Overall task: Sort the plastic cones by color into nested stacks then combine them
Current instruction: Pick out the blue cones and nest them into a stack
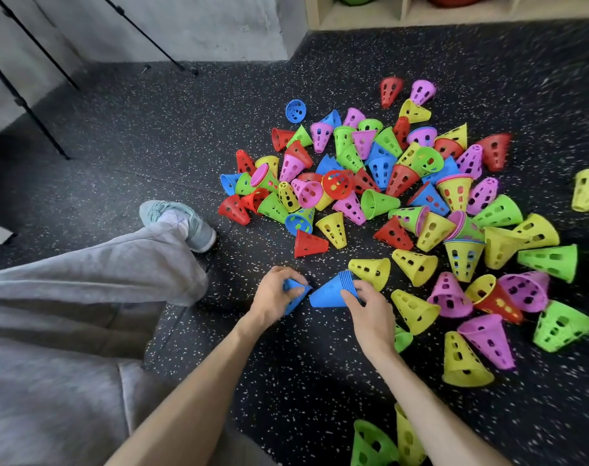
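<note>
A big pile of perforated plastic cones (380, 176) in red, yellow, green, blue and pink lies scattered on the dark speckled floor. My left hand (274, 297) grips a single blue cone (294, 294), partly hidden by the fingers. My right hand (370, 311) holds a nested stack of blue cones (331, 292) by its wide rim, lying on its side with the narrow tip pointing left toward the single cone. The two blue pieces are a small gap apart, low over the floor.
My bent leg in grey trousers (84, 297) and a pale shoe (185, 223) fill the left. Tripod legs (27, 105) stand at the far left. A wooden shelf (420, 15) runs along the back. Loose green and yellow cones (387, 438) lie near my right forearm.
</note>
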The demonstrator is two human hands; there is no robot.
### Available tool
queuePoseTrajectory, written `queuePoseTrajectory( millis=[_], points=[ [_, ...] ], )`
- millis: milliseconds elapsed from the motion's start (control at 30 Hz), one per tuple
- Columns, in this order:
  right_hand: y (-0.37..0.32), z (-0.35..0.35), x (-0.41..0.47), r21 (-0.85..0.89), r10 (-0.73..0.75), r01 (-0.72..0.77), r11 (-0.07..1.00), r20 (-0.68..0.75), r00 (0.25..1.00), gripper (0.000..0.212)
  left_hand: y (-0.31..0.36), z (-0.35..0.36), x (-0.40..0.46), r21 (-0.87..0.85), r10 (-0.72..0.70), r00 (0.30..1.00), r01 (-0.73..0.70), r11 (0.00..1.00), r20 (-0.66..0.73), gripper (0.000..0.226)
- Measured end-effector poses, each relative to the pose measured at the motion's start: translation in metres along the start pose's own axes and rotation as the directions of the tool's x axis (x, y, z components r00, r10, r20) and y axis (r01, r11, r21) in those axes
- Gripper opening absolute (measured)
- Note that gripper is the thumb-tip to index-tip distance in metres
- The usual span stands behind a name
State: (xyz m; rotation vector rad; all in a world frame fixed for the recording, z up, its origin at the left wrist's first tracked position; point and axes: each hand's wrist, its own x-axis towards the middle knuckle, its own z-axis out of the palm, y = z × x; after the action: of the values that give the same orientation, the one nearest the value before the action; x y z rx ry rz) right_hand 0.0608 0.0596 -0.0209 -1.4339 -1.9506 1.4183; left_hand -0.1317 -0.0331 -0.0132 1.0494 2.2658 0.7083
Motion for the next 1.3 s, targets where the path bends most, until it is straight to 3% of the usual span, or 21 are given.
queuePoseTrajectory(
  millis=[200, 333, 667, 1300],
  points=[
    [0.002, -0.001, 0.002, 0.038, 0.019, -0.016, 0.999, -0.068, 0.998, 0.018, -0.003, 0.016, -0.008, -0.028, -0.154, 0.988, 0.153, 0.988, -0.019, 0.087],
    [-0.002, -0.001, 0.003, 0.083, 0.023, -0.013, 0.996, -0.119, 0.993, 0.014, -0.006, 0.024, -0.010, -0.059, -0.138, 0.990, 0.139, 0.989, 0.008, 0.098],
    [-0.001, 0.002, 0.002, 0.076, 0.005, -0.001, 0.997, -0.060, 0.998, 0.010, 0.010, 0.035, -0.009, -0.062, 0.009, 0.999, -0.006, 0.998, 0.043, 0.060],
    [-0.002, 0.001, 0.004, 0.136, 0.007, 0.000, 0.991, -0.051, 0.999, 0.005, 0.035, 0.033, -0.004, -0.103, 0.091, 0.996, -0.093, 0.990, -0.019, 0.040]
  ],
)
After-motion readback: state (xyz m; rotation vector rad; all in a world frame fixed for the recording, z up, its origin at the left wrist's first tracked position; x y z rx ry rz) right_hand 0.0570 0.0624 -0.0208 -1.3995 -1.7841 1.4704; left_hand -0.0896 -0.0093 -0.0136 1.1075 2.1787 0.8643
